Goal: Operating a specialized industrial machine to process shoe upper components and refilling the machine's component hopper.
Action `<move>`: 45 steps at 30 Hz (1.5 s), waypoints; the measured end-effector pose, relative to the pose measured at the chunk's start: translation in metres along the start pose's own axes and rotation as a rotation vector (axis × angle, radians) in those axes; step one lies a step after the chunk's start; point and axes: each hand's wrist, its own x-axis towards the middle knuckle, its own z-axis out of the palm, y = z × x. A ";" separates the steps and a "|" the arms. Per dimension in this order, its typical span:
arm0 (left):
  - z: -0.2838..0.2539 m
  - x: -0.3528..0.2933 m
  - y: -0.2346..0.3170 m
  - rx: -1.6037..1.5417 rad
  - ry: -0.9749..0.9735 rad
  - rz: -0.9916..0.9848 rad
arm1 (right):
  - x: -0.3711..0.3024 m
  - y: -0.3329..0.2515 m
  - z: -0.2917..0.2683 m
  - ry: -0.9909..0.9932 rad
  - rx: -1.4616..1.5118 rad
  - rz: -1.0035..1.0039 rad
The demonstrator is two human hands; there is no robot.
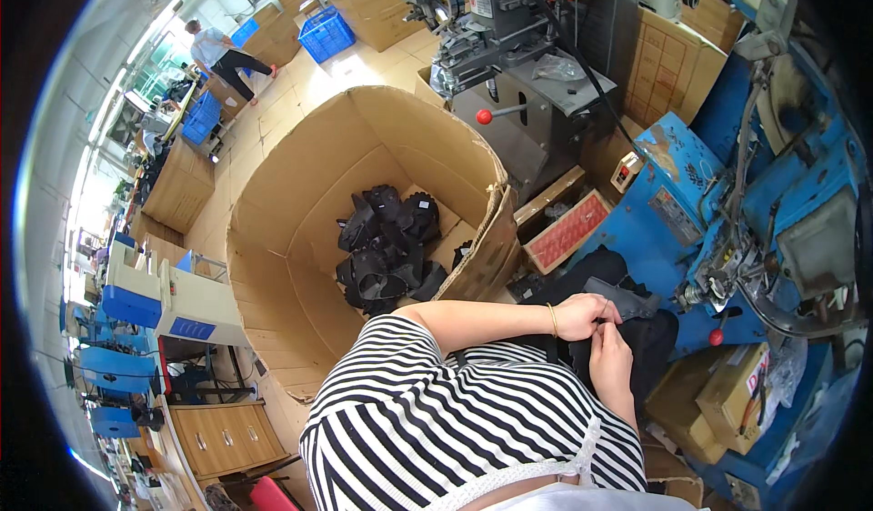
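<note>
My left hand, with a thin bracelet at its wrist, is closed in a pinch over my lap. My right hand is closed too, its fingertips meeting those of the left. Between and just beyond them is a dark grey-black strip-like piece, gripped at its near edge. Its exact kind does not show. Black cloth lies under and around both hands. To the left, a large open cardboard box holds a pile of black pieces with straps.
A blue machine with a red-knobbed lever stands close on the right. Ahead is a grey machine with another red knob. Smaller cartons sit at the lower right. A person stands far left near blue crates.
</note>
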 end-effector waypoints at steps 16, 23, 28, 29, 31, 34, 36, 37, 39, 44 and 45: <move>-0.001 0.008 0.002 0.023 -0.033 0.038 | -0.001 -0.006 -0.002 0.123 0.063 0.117; -0.012 0.004 0.009 -0.029 -0.113 0.044 | -0.011 0.001 0.013 0.160 0.142 0.065; -0.020 0.016 0.020 -0.147 -0.182 -0.046 | -0.020 0.007 0.020 0.255 0.179 0.061; -0.022 0.016 0.022 -0.134 -0.193 -0.047 | -0.021 0.007 0.019 0.268 0.186 0.044; -0.027 0.016 0.027 -0.116 -0.195 -0.053 | -0.021 0.008 0.019 0.298 0.183 0.008; -0.028 0.011 0.024 -0.096 -0.197 -0.080 | -0.024 0.007 0.019 0.277 0.222 0.045; -0.025 0.013 0.026 -0.072 -0.200 -0.091 | -0.023 0.012 0.021 0.289 0.231 0.038; -0.023 0.014 0.027 -0.061 -0.193 -0.097 | -0.024 0.014 0.022 0.293 0.227 0.030; -0.017 0.013 0.028 -0.043 -0.185 -0.118 | -0.027 0.016 0.020 0.301 0.252 0.035; -0.011 0.017 0.035 -0.023 -0.178 -0.164 | -0.032 0.024 0.018 0.332 0.299 0.016; -0.009 0.019 0.034 -0.044 -0.179 -0.178 | -0.032 0.028 0.019 0.330 0.311 0.016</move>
